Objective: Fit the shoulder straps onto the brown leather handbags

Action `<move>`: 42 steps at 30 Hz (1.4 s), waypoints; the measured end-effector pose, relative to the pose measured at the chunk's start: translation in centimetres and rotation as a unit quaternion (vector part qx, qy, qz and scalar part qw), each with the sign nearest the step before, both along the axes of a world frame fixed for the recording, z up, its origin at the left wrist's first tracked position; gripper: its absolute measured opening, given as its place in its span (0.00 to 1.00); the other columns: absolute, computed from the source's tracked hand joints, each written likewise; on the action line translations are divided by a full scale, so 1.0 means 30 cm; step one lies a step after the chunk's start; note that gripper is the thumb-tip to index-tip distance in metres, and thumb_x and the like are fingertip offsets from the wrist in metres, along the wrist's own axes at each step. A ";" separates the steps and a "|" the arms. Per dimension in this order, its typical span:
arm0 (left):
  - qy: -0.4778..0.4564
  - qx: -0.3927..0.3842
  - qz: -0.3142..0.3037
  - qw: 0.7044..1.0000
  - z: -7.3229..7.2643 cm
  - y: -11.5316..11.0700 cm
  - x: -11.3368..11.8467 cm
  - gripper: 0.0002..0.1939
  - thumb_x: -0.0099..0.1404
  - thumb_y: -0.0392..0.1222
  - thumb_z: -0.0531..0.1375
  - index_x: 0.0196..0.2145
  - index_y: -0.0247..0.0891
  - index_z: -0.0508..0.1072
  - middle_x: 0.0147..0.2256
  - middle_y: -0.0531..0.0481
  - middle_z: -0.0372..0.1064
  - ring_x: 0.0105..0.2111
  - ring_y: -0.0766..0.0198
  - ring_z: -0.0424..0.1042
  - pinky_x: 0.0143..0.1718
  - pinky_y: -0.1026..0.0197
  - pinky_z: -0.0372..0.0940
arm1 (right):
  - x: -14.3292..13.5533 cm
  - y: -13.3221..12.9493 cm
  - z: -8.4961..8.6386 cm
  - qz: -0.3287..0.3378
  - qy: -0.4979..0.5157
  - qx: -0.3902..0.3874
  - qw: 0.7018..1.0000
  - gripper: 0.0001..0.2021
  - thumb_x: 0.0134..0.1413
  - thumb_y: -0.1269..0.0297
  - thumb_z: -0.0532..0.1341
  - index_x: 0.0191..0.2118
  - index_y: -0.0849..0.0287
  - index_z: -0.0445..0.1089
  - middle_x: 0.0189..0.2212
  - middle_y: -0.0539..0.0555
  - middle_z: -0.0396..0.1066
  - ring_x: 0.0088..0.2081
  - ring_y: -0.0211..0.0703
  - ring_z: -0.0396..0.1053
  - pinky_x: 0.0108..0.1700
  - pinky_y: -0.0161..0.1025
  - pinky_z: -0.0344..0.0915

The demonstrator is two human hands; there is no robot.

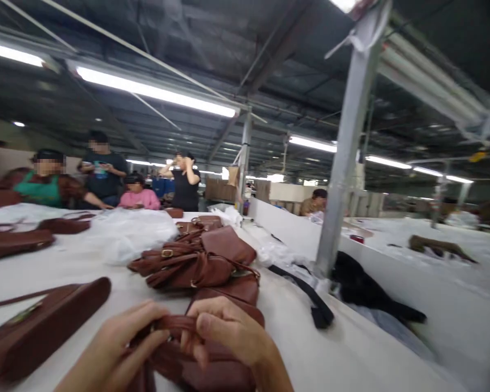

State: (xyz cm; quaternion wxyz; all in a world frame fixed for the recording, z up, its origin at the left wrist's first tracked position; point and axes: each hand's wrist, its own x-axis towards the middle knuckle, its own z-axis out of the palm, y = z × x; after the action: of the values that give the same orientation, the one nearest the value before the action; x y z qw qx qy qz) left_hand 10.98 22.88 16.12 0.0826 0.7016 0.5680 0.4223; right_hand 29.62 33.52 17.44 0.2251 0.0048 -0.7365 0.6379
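Between my two hands runs a brown leather strap (178, 322), pinched at both ends of the short stretch that shows. My left hand (124, 343) grips it with thumb and fingers, and my right hand (224, 329) closes on it from the other side. Below them lies a brown leather handbag (216, 372), partly covered by my hands; whether the strap belongs to it I cannot tell. Just beyond is a pile of brown bags (196, 267) with straps and a gold buckle. Another brown bag (53, 326) rests on its side at the left.
Clear plastic wrapping (134, 231) and more brown bags (20, 242) lie across the white table (310, 359). A black strap (306, 288), a metal post (347, 141) and black cloth (367, 288) stand along the right-hand partition. Several people are at the far side.
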 end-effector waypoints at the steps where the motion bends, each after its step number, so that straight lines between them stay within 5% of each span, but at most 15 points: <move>1: 0.029 -0.021 0.003 0.999 0.013 -0.011 -0.001 0.13 0.68 0.49 0.58 0.30 0.41 0.77 0.30 0.51 0.75 0.30 0.61 0.73 0.32 0.64 0.65 | -0.002 0.000 -0.004 -0.009 -0.037 0.010 0.999 0.27 0.55 0.38 0.62 0.29 0.63 0.71 0.17 0.46 0.63 0.19 0.31 0.58 0.24 0.31 0.54; 4: 0.031 -0.036 0.019 0.999 0.043 -0.007 0.017 0.12 0.67 0.46 0.57 0.30 0.40 0.75 0.30 0.50 0.74 0.32 0.59 0.72 0.34 0.63 0.63 | 0.006 -0.006 -0.010 -0.076 -0.013 -0.004 0.997 0.26 0.58 0.41 0.62 0.26 0.62 0.69 0.15 0.44 0.60 0.16 0.29 0.52 0.20 0.30 0.48; 9: -0.093 -0.086 -0.022 0.992 0.047 0.007 -0.006 0.14 0.66 0.50 0.56 0.34 0.39 0.77 0.31 0.51 0.73 0.34 0.57 0.71 0.36 0.62 0.63 | 0.010 0.006 -0.005 -0.117 0.279 -0.209 0.930 0.20 0.54 0.43 0.67 0.27 0.56 0.70 0.16 0.43 0.63 0.23 0.34 0.63 0.41 0.38 0.70; 10: -0.100 -0.094 -0.021 0.990 0.039 0.010 -0.015 0.14 0.66 0.50 0.56 0.34 0.38 0.77 0.30 0.51 0.72 0.34 0.58 0.71 0.36 0.62 0.62 | 0.016 0.014 -0.006 -0.117 0.280 -0.212 0.929 0.19 0.54 0.43 0.67 0.28 0.56 0.71 0.16 0.43 0.62 0.23 0.35 0.64 0.44 0.41 0.71; 12: -0.094 -0.100 -0.005 0.991 0.020 0.019 -0.025 0.14 0.66 0.49 0.56 0.34 0.38 0.76 0.29 0.52 0.71 0.33 0.58 0.69 0.36 0.62 0.61 | 0.032 0.026 -0.010 -0.087 0.185 -0.162 0.965 0.21 0.56 0.43 0.66 0.31 0.59 0.74 0.14 0.43 0.62 0.18 0.32 0.61 0.36 0.37 0.70; 14: -0.090 -0.099 0.005 0.991 0.006 0.028 -0.027 0.14 0.66 0.48 0.56 0.33 0.38 0.75 0.29 0.53 0.69 0.32 0.59 0.68 0.35 0.62 0.60 | 0.044 0.026 -0.012 -0.064 0.072 -0.110 0.989 0.22 0.58 0.44 0.65 0.32 0.63 0.75 0.11 0.43 0.59 0.13 0.28 0.51 0.20 0.29 0.57; 16: -0.101 -0.103 -0.011 0.990 0.002 0.032 -0.024 0.14 0.65 0.49 0.56 0.33 0.37 0.75 0.29 0.52 0.69 0.32 0.59 0.67 0.35 0.62 0.59 | 0.045 0.015 -0.007 -0.076 0.076 -0.104 0.989 0.20 0.59 0.47 0.65 0.33 0.64 0.77 0.11 0.42 0.57 0.12 0.27 0.47 0.17 0.28 0.49; 19: -0.118 -0.095 -0.048 0.987 0.010 0.029 -0.020 0.13 0.64 0.50 0.57 0.31 0.38 0.75 0.31 0.52 0.68 0.34 0.59 0.67 0.37 0.62 0.60 | 0.033 -0.002 0.005 -0.116 0.237 -0.139 0.954 0.17 0.59 0.48 0.66 0.35 0.58 0.79 0.12 0.42 0.56 0.16 0.30 0.54 0.31 0.33 0.67; 21: -0.124 -0.090 -0.057 0.986 0.006 0.034 -0.019 0.14 0.65 0.51 0.57 0.29 0.38 0.74 0.31 0.53 0.66 0.34 0.60 0.67 0.37 0.62 0.59 | 0.032 0.001 0.008 -0.138 0.294 -0.149 0.934 0.16 0.57 0.46 0.67 0.35 0.55 0.80 0.14 0.42 0.60 0.20 0.32 0.60 0.45 0.41 0.71; 26: -0.229 -0.132 -0.045 0.963 -0.055 0.088 -0.007 0.20 0.64 0.59 0.56 0.30 0.38 0.71 0.25 0.57 0.60 0.26 0.64 0.60 0.28 0.64 0.55 | 0.049 0.051 -0.008 -0.243 0.220 -0.108 0.939 0.16 0.53 0.47 0.70 0.37 0.55 0.80 0.34 0.53 0.77 0.39 0.42 0.72 0.51 0.43 0.69; 30: -0.309 -0.117 -0.022 0.943 -0.088 0.125 -0.008 0.29 0.55 0.71 0.60 0.29 0.39 0.68 0.19 0.62 0.53 0.19 0.69 0.50 0.20 0.66 0.46 | 0.055 0.084 -0.031 -0.198 0.129 -0.155 0.959 0.33 0.53 0.31 0.59 0.50 0.54 0.76 0.47 0.59 0.76 0.49 0.52 0.72 0.50 0.50 0.69; 33: -0.361 -0.096 -0.008 0.927 -0.077 0.121 -0.030 0.33 0.49 0.76 0.61 0.25 0.40 0.63 0.17 0.64 0.50 0.18 0.72 0.45 0.19 0.66 0.40 | 0.055 0.102 -0.090 -0.237 -0.054 -0.059 0.968 0.43 0.52 0.24 0.48 0.55 0.57 0.72 0.53 0.63 0.72 0.54 0.56 0.69 0.53 0.51 0.66; 36: -0.397 -0.077 0.007 0.914 -0.056 0.101 -0.054 0.32 0.50 0.74 0.64 0.27 0.39 0.64 0.18 0.63 0.51 0.19 0.72 0.46 0.21 0.67 0.42 | 0.056 0.115 -0.168 -0.283 -0.170 0.119 0.936 0.44 0.55 0.24 0.41 0.41 0.61 0.76 0.41 0.62 0.75 0.46 0.55 0.72 0.50 0.47 0.64; 39: -0.423 -0.057 -0.010 0.904 -0.059 0.095 -0.065 0.32 0.51 0.71 0.66 0.31 0.37 0.68 0.19 0.63 0.53 0.19 0.73 0.47 0.22 0.67 0.42 | 0.083 0.119 -0.213 -0.308 -0.197 0.236 0.900 0.39 0.57 0.26 0.40 0.25 0.59 0.65 0.25 0.54 0.67 0.32 0.47 0.67 0.37 0.41 0.60; 42: -0.468 -0.041 -0.032 0.882 -0.085 0.111 -0.071 0.31 0.51 0.69 0.67 0.32 0.35 0.70 0.17 0.64 0.52 0.17 0.74 0.45 0.21 0.67 0.40 | 0.157 0.102 -0.206 -0.317 -0.179 0.270 0.891 0.34 0.56 0.28 0.47 0.23 0.57 0.57 0.21 0.49 0.59 0.28 0.42 0.62 0.32 0.39 0.56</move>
State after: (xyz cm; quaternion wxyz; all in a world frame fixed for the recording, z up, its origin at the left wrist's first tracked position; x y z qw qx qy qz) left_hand 8.86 26.20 13.57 0.3812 0.4361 0.4569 0.6750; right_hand 34.33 36.57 11.27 0.2696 -0.2821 -0.8708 0.2992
